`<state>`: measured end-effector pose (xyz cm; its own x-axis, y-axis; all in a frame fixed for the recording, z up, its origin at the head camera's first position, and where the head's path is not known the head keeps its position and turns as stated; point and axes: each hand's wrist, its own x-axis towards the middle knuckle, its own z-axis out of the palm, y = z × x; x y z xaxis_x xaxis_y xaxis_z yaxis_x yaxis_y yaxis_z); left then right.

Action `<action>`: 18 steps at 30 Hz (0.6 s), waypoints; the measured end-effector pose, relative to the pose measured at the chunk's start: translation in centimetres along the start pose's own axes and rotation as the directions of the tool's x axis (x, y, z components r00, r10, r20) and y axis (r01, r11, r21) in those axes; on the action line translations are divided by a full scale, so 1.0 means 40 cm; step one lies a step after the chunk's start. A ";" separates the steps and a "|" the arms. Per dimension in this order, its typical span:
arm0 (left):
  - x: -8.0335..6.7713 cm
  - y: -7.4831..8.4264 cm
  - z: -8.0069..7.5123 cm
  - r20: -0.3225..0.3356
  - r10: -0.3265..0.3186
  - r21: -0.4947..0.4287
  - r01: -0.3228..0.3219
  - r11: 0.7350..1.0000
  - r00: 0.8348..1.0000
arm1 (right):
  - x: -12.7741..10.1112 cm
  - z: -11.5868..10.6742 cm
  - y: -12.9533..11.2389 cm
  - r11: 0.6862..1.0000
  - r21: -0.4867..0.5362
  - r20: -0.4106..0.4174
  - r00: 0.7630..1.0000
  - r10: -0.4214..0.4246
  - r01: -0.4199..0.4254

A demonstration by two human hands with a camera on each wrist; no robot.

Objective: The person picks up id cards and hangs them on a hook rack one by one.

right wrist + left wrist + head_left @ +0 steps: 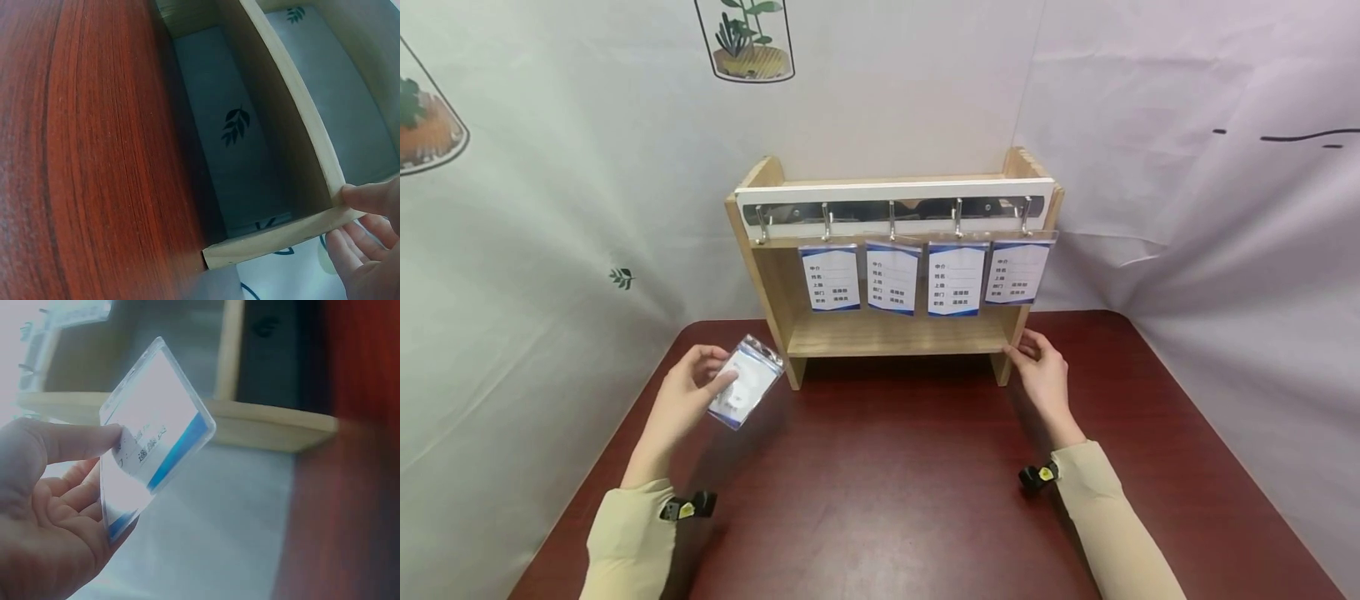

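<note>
Left hand [688,392] up off the table's left side, pinching a clear badge holder [746,381] between thumb and curled fingers; card tilted, white with blue trim at the lower edge. Close up from the left wrist: thumb [75,440] pressed flat on the badge holder's [153,425] face, printed lines just readable beside it, fingers curled behind.

Right hand [1042,373] over at the wooden shelf [895,333], fingertips resting on the foot of its right side panel, fingers only lightly bent, gripping nothing. Same from the right wrist: fingertips [369,199] touching the panel's end.

Shelf standing at the back edge of the dark red table [887,483]. Along its top, a metal hook rail [895,210]. Four badges [923,277] hanging in a row from the hooks; leftmost hook bare.
</note>
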<state>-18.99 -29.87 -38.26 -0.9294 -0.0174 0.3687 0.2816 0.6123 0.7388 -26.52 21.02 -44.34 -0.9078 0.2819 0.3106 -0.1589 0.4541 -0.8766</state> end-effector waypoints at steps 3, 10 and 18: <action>0.011 0.031 -0.007 -0.068 0.016 -0.044 -0.019 0.999 0.998 | 0.000 0.000 -0.001 1.000 0.002 0.004 1.000 0.006 -0.006; 0.039 0.110 -0.008 -0.216 0.016 -0.227 -0.067 0.972 0.976 | 0.001 0.001 -0.002 1.000 0.010 0.005 1.000 0.009 -0.009; 0.073 0.181 0.009 -0.363 0.030 -0.420 -0.192 0.887 0.931 | 0.001 0.001 0.000 1.000 0.014 0.002 1.000 0.002 -0.002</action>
<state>-19.75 -25.21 -32.02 -0.7708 -0.2847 0.5698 0.5282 0.2144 0.8216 -26.56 20.99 -44.35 -0.9088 0.2815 0.3079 -0.1623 0.4412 -0.8826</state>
